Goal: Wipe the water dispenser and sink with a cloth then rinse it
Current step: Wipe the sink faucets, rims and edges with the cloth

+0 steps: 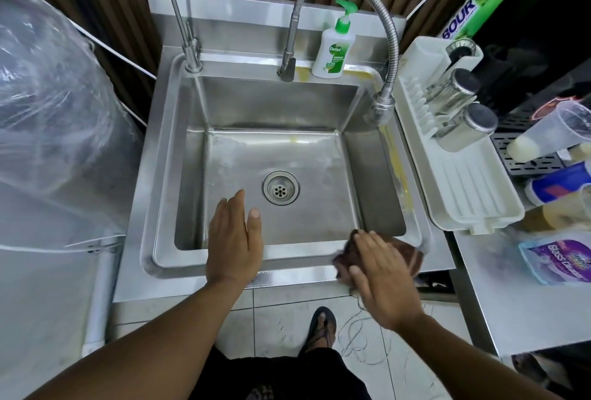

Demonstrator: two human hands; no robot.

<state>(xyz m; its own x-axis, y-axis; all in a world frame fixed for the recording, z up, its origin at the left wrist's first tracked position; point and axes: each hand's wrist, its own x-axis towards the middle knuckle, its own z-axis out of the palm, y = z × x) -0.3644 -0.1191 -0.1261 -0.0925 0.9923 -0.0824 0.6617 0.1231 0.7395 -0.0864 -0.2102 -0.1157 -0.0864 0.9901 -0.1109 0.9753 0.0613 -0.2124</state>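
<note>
A stainless steel sink (275, 105) fills the middle of the view, with a round drain (281, 187) in its basin. A brown cloth (407, 255) lies on the sink's front right rim. My right hand (380, 275) presses flat on the cloth with straight fingers. My left hand (233, 239) hovers over the front rim and basin, fingers straight and together, holding nothing. A flexible faucet (391, 48) arches over the right side. A thin curved tap (187, 41) stands at the back left corner.
A soap pump bottle (334, 51) stands on the back ledge. A white drying rack (460, 169) with metal-lidded jars sits right of the sink. Bottles, cups and a purple pouch (558, 257) crowd the right counter. Clear plastic wrap (54, 105) covers something at left.
</note>
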